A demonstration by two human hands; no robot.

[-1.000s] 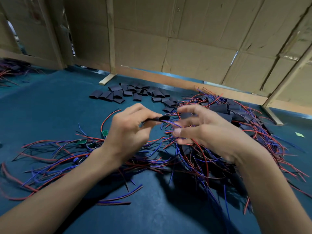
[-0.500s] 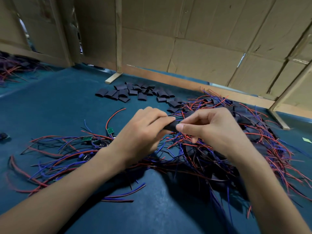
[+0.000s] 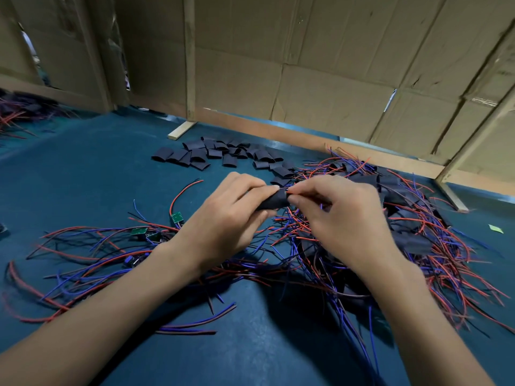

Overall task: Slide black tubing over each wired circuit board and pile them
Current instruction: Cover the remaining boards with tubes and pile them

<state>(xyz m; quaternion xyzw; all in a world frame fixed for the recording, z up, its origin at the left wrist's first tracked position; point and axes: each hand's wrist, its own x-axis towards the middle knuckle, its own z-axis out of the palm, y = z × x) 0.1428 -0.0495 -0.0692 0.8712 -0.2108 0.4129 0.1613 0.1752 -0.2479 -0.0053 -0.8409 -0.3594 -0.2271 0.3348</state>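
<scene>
The left hand (image 3: 225, 215) is closed around a short piece of black tubing (image 3: 274, 201), thumb and forefinger pinching it near its right end. The right hand (image 3: 338, 215) meets it there, its fingertips (image 3: 292, 200) pinched on something thin at the tube's mouth, most likely the red and blue wires of one board. The board itself is hidden, so I cannot tell whether it is already inside the tubing or still outside.

To do this step well, I'd say the left hand should keep the tube's mouth from flattening while the right feeds the wires and board in straight. The wires are limp and the tube is soft, so pushing at an angle would probably bunch it up. Pulling the wires through from the far end may work better than shoving.

No box or tray is in sight; everything lies loose on the blue table (image 3: 92, 174). Spare tube pieces (image 3: 211, 154) sit in a scatter beyond the hands. Bare green boards (image 3: 177, 217) with their wires lie to the left, just past the left wrist. To the right is a tangled heap (image 3: 412, 232) of wires mixed with dark sleeves, which looks like the finished pile.
</scene>
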